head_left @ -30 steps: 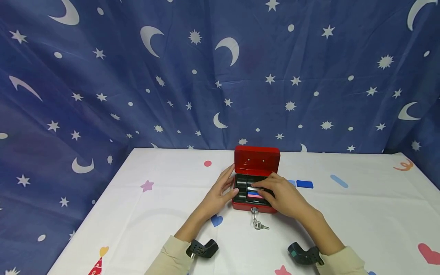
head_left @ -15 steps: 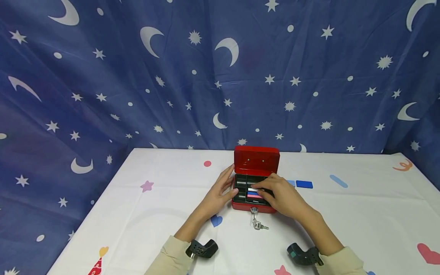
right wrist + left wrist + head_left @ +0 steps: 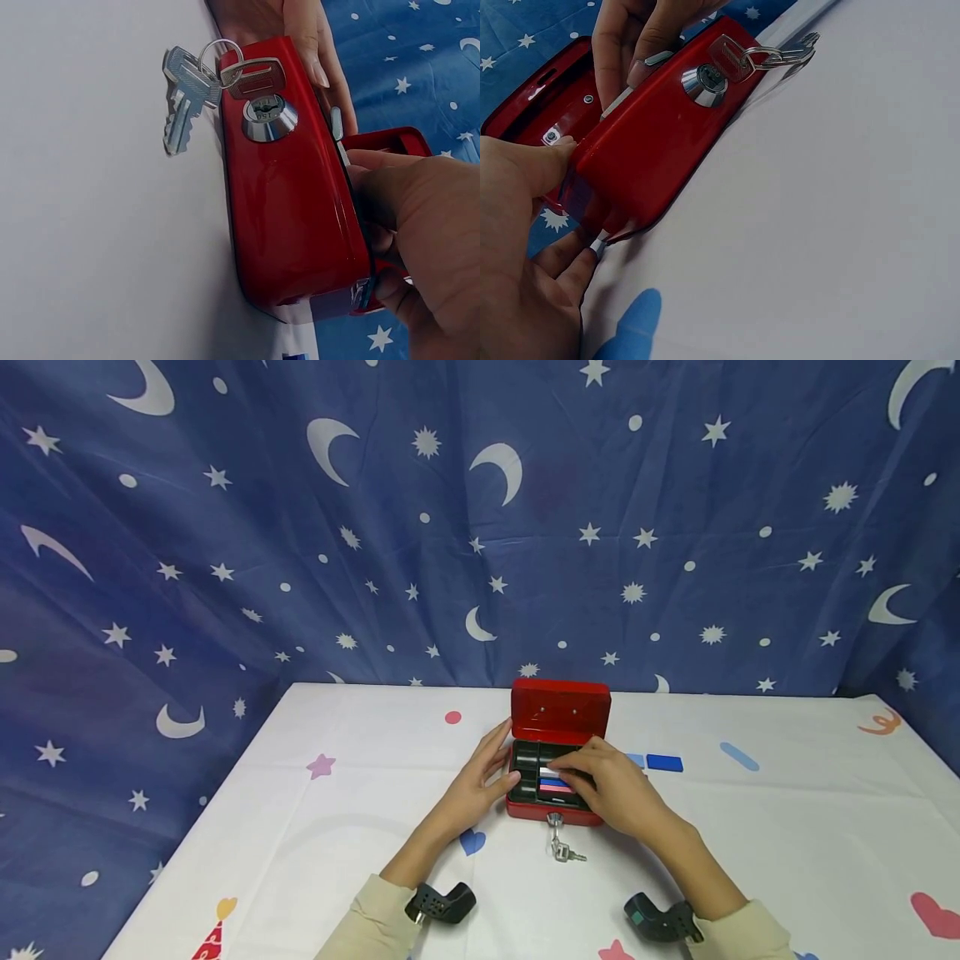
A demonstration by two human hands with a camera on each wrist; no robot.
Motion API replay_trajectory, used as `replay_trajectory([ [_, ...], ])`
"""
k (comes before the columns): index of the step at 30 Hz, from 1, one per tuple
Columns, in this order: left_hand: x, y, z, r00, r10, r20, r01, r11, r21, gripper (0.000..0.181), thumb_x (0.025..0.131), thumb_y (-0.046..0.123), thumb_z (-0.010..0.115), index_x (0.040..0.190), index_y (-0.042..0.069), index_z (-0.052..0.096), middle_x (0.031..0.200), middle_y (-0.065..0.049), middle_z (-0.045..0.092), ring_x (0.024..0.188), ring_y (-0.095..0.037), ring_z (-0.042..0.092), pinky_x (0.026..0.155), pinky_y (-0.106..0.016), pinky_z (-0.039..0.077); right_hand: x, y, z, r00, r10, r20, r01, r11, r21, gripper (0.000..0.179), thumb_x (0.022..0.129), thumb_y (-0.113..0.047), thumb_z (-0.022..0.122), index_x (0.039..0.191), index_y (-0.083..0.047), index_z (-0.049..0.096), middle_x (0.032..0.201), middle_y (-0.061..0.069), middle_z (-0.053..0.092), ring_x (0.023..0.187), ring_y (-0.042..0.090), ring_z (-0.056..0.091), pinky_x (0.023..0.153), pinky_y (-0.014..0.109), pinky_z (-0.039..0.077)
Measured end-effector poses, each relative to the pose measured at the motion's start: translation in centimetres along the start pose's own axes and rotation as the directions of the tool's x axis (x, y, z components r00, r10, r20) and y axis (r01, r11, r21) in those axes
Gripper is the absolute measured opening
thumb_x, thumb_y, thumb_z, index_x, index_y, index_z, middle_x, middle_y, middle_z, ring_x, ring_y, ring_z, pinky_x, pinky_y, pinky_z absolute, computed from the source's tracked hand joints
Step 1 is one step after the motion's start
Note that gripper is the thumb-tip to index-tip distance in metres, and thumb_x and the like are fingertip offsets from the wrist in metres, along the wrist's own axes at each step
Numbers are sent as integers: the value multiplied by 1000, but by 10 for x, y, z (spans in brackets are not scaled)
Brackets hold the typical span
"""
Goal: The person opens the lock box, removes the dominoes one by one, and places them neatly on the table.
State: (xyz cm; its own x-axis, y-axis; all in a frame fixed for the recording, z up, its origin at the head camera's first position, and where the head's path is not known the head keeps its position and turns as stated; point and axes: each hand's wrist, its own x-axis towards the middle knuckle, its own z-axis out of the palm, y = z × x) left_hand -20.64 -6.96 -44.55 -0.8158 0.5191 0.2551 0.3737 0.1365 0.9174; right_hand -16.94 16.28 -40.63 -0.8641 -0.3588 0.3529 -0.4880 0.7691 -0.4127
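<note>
A red cash box (image 3: pixel 536 812) stands with its lid (image 3: pixel 562 706) raised, showing a black divided tray (image 3: pixel 527 752). My left hand (image 3: pixel 470 793) rests along the box's left side, thumb on the rim and fingers extended. The right hand (image 3: pixel 622 785) reaches into the tray from the right. Its thumb and index finger pinch a flat white block (image 3: pixel 548 772), mostly covered by the fingers. Just in front of it lie a blue block (image 3: pixel 553 782) and a pink block (image 3: pixel 552 789). Keys (image 3: pixel 187 97) hang on a ring from the front lock (image 3: pixel 268 118).
Another blue block (image 3: pixel 664 763) lies on the table right of the box. The white tablecloth (image 3: pixel 337 843) carries printed hearts, stars and other shapes. A dark blue curtain (image 3: pixel 420 560) with moons and stars hangs behind the table.
Both hands stay in nearly the same place. The right fingers shift very slightly in the tray, and the blue and pink blocks show a little differently beside them.
</note>
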Motion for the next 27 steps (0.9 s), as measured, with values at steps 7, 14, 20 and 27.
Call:
replay_trajectory([
  [7, -3, 16, -2, 1000, 9, 10, -9, 1000, -24, 71, 96, 3, 55, 154, 11, 15, 158, -10, 12, 136, -36, 31, 112, -47, 24, 1, -2, -1, 998, -46, -44, 46, 999, -5, 27, 81, -9, 76, 106, -18, 74, 97, -1, 69, 86, 15, 61, 79, 36, 56],
  [14, -2, 11, -1, 1000, 4, 11, -4, 1000, -8, 73, 95, 6, 57, 155, 16, 15, 158, -6, 13, 136, -32, 33, 112, -42, 26, -1, -2, -9, 993, -65, -97, 67, 998, 17, 29, 79, -4, 77, 106, -16, 74, 99, 0, 70, 91, 20, 65, 81, 41, 55],
  [20, 0, -2, 1, 1000, 10, -6, -10, 1000, 1, 73, 95, 13, 59, 154, 24, 18, 157, 3, 15, 135, -25, 34, 112, -36, 27, -3, 0, -17, 986, -99, -133, 102, 995, 11, 30, 79, -3, 77, 106, -15, 74, 98, 0, 70, 87, 16, 63, 75, 35, 57],
  [27, 0, -1, 0, 1000, 27, -5, -26, 1000, 4, 73, 95, 13, 59, 154, 21, 17, 158, 0, 14, 136, -28, 34, 112, -39, 27, -9, 4, -28, 985, -91, -144, 91, 996, -8, 32, 77, -1, 78, 105, -16, 74, 87, -5, 67, 73, 8, 53, 59, 23, 52],
])
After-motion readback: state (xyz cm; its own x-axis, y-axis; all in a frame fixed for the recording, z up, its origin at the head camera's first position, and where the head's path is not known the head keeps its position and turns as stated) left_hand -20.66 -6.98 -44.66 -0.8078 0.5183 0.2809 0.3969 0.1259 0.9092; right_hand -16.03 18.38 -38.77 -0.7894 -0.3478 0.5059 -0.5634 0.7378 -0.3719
